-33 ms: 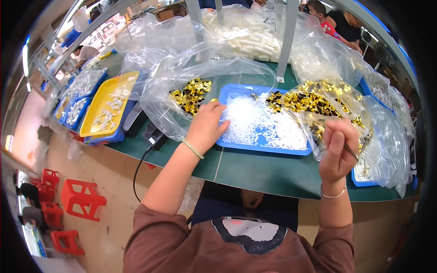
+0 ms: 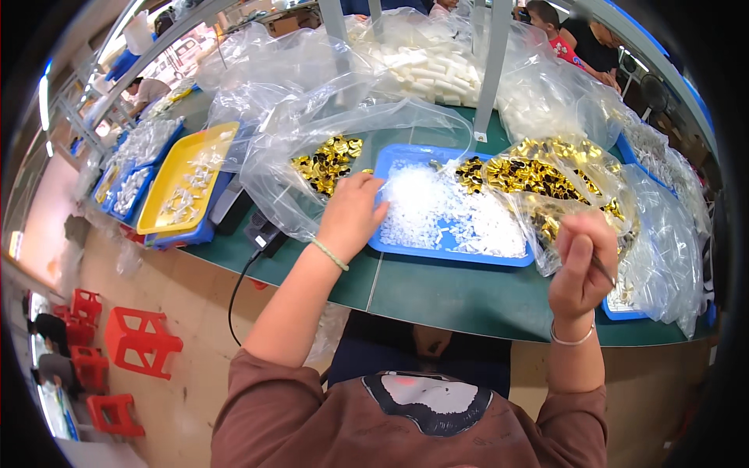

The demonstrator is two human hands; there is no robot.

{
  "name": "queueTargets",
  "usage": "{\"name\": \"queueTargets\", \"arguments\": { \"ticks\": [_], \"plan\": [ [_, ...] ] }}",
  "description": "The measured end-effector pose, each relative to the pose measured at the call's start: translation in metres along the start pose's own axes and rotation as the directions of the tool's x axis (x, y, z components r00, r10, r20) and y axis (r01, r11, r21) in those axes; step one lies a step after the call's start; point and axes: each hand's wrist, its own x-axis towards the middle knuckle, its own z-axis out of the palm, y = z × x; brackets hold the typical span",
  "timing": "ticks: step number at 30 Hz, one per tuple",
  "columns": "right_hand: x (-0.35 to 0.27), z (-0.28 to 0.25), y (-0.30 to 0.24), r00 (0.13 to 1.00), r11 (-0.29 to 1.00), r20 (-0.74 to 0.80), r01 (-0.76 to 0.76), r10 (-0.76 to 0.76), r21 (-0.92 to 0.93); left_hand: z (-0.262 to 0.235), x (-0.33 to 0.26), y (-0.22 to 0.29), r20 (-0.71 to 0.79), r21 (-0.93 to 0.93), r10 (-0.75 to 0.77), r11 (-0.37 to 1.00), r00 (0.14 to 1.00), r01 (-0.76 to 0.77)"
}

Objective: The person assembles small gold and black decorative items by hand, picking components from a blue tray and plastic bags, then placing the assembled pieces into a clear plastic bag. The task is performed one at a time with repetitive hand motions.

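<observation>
White pieces (image 2: 417, 199) lie in the blue tray (image 2: 456, 255), centred, I judge, for reach. Left hand (image 2: 353, 209), by its left rim: thumb and fingers parted, apparently empty. Right hand (image 2: 579, 269), right of it: curled round a thin tool (image 2: 602, 270).

Out to the left of the left hand (image 2: 353, 210), there's a yellow tray (image 2: 183, 149), tilted, scattered with small white parts (image 2: 186, 193). Nearer that hand, a black box (image 2: 264, 235), its dark cable (image 2: 233, 295) curving down past the table edge. Lower and further left, it's red stools: one (image 2: 123, 335) out in the open, another (image 2: 115, 414) below it! Look beyond both hands: a big heap of white tubes (image 2: 437, 74), with a grey metal post (image 2: 494, 66) rising close by. And far past the right hand (image 2: 581, 269), someone in a red top (image 2: 562, 48) beside someone in black (image 2: 587, 45), a dark fan (image 2: 654, 92) further right.
</observation>
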Motion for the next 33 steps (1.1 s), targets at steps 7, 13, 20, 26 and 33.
{"name": "queueTargets", "arguments": {
  "ticks": [7, 13, 20, 26, 33],
  "plan": [
    [-0.060, -0.038, -0.019, 1.000, 0.986, -0.002, -0.007, 0.006, -0.168, -0.003, 0.013, -0.004, 0.016, -0.056, -0.051, 0.997, 0.999, 0.052],
    [-0.122, -0.071, -0.042, 0.977, 0.953, -0.141, -0.191, 0.161, -0.237, -0.030, 0.055, 0.003, -0.249, -0.287, -0.164, 0.954, 0.955, 0.089],
    [-0.134, -0.096, -0.050, 0.951, 0.918, -0.215, -0.279, 0.223, -0.283, -0.088, 0.121, -0.008, -0.471, -0.145, -0.139, 0.986, 0.871, 0.079],
    [-0.142, -0.098, -0.048, 0.947, 0.928, -0.221, -0.285, 0.233, -0.239, -0.080, 0.126, -0.013, -0.314, 0.057, -0.012, 0.998, 0.949, 0.032],
    [-0.154, -0.099, -0.056, 0.907, 0.846, -0.349, -0.368, 0.236, -0.386, 0.003, 0.030, 0.018, 0.129, 0.021, 0.078, 0.996, 0.989, -0.081]
  ]
}}
